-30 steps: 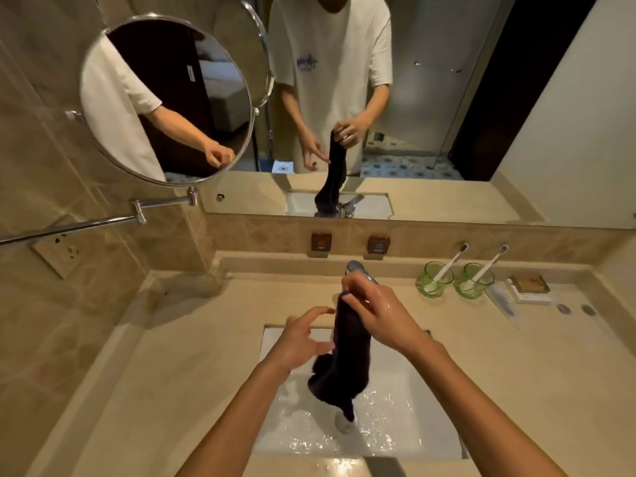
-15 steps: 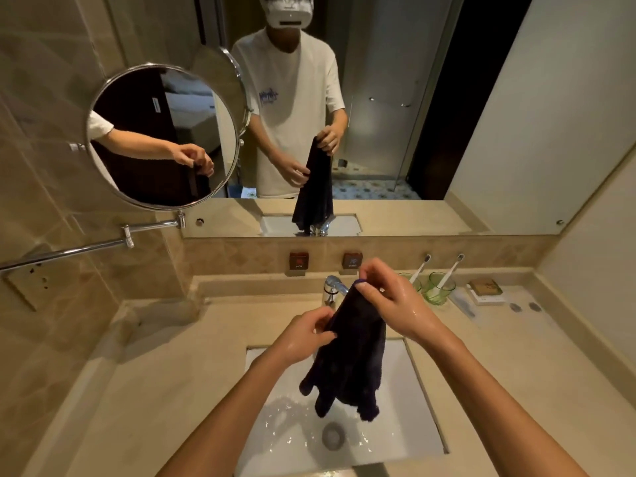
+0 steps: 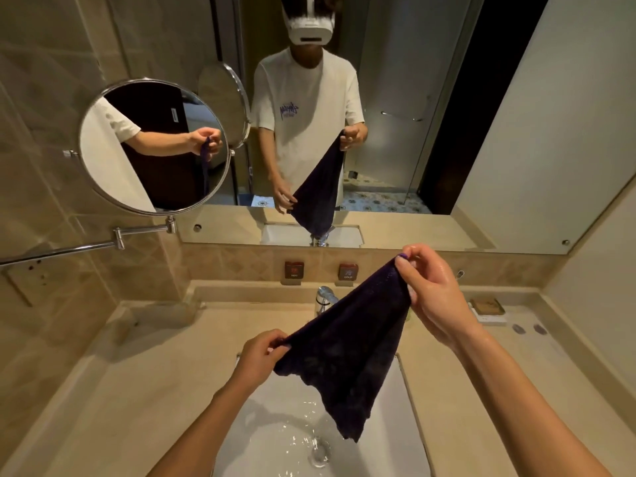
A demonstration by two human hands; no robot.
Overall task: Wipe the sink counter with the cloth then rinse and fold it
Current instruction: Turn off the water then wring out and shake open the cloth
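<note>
Since the moment half a second back, both hands have drawn apart and the cloth (image 3: 347,352), then hanging in a bunched mass, is now stretched open between them above the sink (image 3: 261,438). The right hand (image 3: 433,297) is raised higher and farther from the body, its thumb and forefinger pinched closed on 1 upper corner of the dark purple cloth, the other fingers curled loosely beneath; the skin looks wet and shiny. The left hand (image 3: 258,356) sits lower and nearer the body, its fingertips closed on a second corner at the cloth's left edge. Between the 2 grips the top edge runs taut on a diagonal, and the rest hangs down in a point whose ragged lower tip dangles over the basin, just above the drain (image 3: 320,454). Water lies rippling on the white basin floor around the drain. Behind the cloth the chrome faucet (image 3: 325,297) stands at the back of the sink, partly hidden, and whether it is running cannot be told. The beige counter (image 3: 137,373) surrounds the basin, and a small soap box (image 3: 487,306) rests at its right rear. On the left wall a round mirror (image 3: 151,146) on a swing arm reflects a hand gripping the cloth.
</note>
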